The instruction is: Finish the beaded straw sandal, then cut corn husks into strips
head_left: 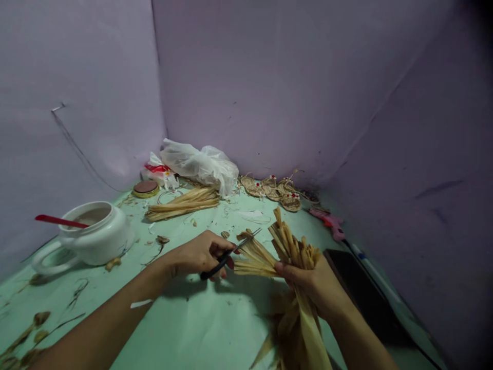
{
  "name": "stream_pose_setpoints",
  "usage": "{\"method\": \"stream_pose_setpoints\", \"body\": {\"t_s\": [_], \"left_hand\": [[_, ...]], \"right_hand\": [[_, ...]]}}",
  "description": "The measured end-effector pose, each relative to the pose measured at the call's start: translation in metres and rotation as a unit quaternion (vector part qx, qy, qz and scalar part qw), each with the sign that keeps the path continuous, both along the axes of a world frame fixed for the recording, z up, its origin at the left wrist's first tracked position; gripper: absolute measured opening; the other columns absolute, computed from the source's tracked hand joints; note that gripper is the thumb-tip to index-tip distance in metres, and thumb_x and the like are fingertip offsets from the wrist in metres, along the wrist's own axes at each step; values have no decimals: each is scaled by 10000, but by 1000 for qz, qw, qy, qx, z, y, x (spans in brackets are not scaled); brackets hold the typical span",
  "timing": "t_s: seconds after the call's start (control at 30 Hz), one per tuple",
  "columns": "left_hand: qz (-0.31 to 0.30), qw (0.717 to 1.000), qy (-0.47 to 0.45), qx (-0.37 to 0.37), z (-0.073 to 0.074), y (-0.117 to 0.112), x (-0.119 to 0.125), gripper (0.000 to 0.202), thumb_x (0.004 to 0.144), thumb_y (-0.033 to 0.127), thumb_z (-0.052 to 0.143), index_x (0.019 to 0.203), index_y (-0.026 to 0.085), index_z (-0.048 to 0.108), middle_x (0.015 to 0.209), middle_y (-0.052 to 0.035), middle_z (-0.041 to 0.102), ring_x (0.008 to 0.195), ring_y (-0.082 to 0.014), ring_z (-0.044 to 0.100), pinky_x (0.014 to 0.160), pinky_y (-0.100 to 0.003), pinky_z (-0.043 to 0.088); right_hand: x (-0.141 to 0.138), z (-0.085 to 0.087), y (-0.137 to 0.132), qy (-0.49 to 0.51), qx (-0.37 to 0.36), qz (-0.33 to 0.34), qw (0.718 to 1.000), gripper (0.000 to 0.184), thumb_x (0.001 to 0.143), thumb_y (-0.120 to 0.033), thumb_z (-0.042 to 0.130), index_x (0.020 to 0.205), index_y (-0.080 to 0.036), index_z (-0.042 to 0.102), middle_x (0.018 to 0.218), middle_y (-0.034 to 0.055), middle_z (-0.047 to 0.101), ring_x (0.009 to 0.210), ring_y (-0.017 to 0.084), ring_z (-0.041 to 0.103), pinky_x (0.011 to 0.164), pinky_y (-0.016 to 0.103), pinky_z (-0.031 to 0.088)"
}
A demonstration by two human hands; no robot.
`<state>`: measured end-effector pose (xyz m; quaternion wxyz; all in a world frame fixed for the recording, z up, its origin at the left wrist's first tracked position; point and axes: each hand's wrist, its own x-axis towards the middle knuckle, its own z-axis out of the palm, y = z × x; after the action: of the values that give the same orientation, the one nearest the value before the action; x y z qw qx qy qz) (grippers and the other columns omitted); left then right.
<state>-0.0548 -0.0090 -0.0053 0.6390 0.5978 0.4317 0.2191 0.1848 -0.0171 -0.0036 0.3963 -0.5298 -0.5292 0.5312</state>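
My left hand [210,252] is closed on the black handles of a pair of scissors [220,266]. The blades point up and to the right, across the frayed end of some dried husk strips [256,254]. My right hand [311,282] grips a thick bundle of dried husk strips [295,244], tan and flat like corn husk or palm leaf. Some strips fan out to the left toward the scissors, others stand upward, and long wide ones hang below the hand. Whether the blades touch the strips I cannot tell.
A white pot-shaped mug [96,239] with a red stick stands at left. Behind lie another husk bundle [185,203], a white plastic bag [200,164], a round tin [146,188] and woven ornaments [271,190]. A pink glue gun [329,222] and a dark flat device [365,293] lie at right.
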Motion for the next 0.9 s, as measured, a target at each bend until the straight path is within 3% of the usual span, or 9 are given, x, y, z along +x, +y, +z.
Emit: {"method": "stream_pose_setpoints", "body": {"t_s": [0.33, 0.53, 0.63, 0.77, 0.9], "left_hand": [[20, 999, -9, -41, 0, -3, 6, 395, 516, 55, 583, 899, 141, 633, 701, -23, 635, 568, -153, 615, 397, -179, 411], [-5, 1000, -16, 15, -7, -1, 6, 381, 513, 73, 619, 887, 129, 660, 761, -49, 663, 686, -169, 603, 517, -200, 450], [-2, 1000, -10, 1, -6, 0, 5, 417, 488, 47, 593, 888, 144, 663, 779, -41, 668, 667, -163, 596, 506, -202, 455], [-1, 999, -28, -16, -4, -1, 7, 409, 495, 32, 533, 866, 146, 662, 728, -20, 660, 579, -134, 585, 496, -216, 472], [0, 999, -35, -21, -2, -4, 9, 359, 517, 39, 529, 838, 137, 657, 691, -24, 636, 614, -159, 618, 470, -209, 480]], "right_hand": [[4, -2, 0, 45, -20, 4, 999, 266, 553, -277, 737, 625, -161, 508, 492, -59, 417, 437, 67, 343, 399, 203, 269], [3, -3, -2, 42, -19, 40, 998, 237, 555, -243, 734, 670, -153, 546, 545, -41, 484, 473, 79, 400, 424, 202, 314], [0, -1, -2, 56, -30, 45, 997, 251, 544, -230, 735, 724, -150, 578, 603, -26, 535, 507, 94, 451, 458, 209, 354], [0, -2, -1, 57, -30, 39, 997, 236, 548, -225, 730, 710, -155, 573, 590, -34, 517, 499, 87, 435, 440, 197, 329], [3, -4, -1, 47, -33, 24, 998, 228, 553, -233, 728, 668, -162, 544, 544, -49, 471, 469, 74, 389, 418, 194, 292]]}}
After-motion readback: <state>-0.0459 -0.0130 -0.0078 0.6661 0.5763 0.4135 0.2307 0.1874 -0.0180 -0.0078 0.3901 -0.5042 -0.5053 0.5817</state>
